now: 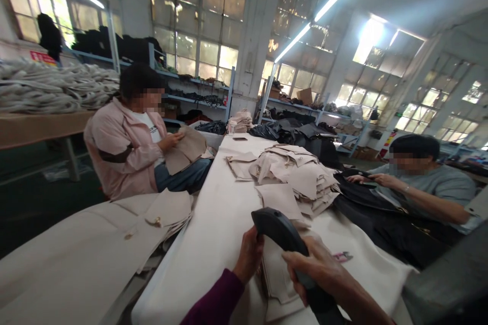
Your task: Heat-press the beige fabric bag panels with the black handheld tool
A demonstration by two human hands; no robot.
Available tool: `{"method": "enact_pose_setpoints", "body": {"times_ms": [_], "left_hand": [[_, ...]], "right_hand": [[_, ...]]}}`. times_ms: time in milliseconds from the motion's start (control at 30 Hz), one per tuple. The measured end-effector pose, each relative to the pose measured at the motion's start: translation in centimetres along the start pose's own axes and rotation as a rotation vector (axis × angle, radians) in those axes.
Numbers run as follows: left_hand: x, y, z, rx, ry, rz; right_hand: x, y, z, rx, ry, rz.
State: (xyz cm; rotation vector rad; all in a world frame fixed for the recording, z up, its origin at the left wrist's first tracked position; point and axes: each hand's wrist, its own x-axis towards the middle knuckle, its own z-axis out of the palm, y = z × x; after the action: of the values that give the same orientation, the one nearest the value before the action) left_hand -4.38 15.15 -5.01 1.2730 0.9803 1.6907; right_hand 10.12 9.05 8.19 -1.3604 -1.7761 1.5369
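Observation:
My right hand [318,264] is wrapped round the handle of a black handheld tool [280,226], whose curved head points up and left. Close to that head, my left hand [249,254] is closed, its fingertips pressed together beside beige fabric pieces [280,279]; what it pinches is hidden behind the tool. The beige pieces lie on the white table [206,218] below both hands. Beyond them rises a large pile of beige pieces [297,167]. Pink-handled snips [342,257] rest just right of my right hand.
At left, a seated person [133,137] holds a beige piece [186,150]. Another person [423,177] at right handles black fabric [366,203]. Large beige sheets [87,244] lie stacked at lower left. A phone [240,138] lies at the table's far end.

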Motion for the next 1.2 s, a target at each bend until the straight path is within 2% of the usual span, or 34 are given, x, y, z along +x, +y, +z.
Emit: {"method": "enact_pose_setpoints", "body": {"times_ms": [67,167,233,300,433,600,667,733,833,967,1067,1200], "left_hand": [[1.0,1.0,-0.4,-0.018,0.008,-0.004],[2.8,3.2,-1.1,-0.126,0.048,-0.084],[3.7,4.6,-1.5,-0.208,0.077,-0.144],[4.1,5.6,-1.9,-0.271,0.052,-0.148],[3.0,6.7,-3.5,-0.401,-0.067,-0.134],[0.3,7.3,-7.0,-0.454,-0.102,-0.273],[-0.6,7.4,-8.1,-0.441,-0.12,-0.322],[-1.4,7.4,-8.8,-0.421,-0.129,-0.356],[-2.0,7.7,-9.1,-0.386,-0.134,-0.386],[-2.4,8.9,-9.1,-0.308,-0.179,-0.415],[-1.6,10.6,-9.8,-0.185,-0.223,-0.39],[1.8,14.1,-11.3,0.103,-0.21,-0.198]], "right_hand": [[-1.1,-0.7,-0.3,0.02,0.015,-0.022],[-2.8,-1.4,-0.9,0.008,0.058,0.009],[-3.6,-1.2,-1.4,-0.01,0.077,0.034],[-4.2,-0.5,-1.9,-0.023,0.1,0.036],[-5.2,1.3,-3.2,0.014,0.173,0.071],[-6.7,3.2,-5.4,0.072,0.343,0.11],[-7.1,3.8,-6.3,0.103,0.4,0.118],[-7.2,4.3,-6.8,0.119,0.39,0.112],[-7.2,4.9,-6.6,0.152,0.321,0.087],[-7.0,4.9,-5.5,0.171,0.178,0.077],[-6.7,4.9,-5.1,0.197,0.194,0.072],[-6.1,6.4,-6.1,0.152,0.326,0.118]]}}
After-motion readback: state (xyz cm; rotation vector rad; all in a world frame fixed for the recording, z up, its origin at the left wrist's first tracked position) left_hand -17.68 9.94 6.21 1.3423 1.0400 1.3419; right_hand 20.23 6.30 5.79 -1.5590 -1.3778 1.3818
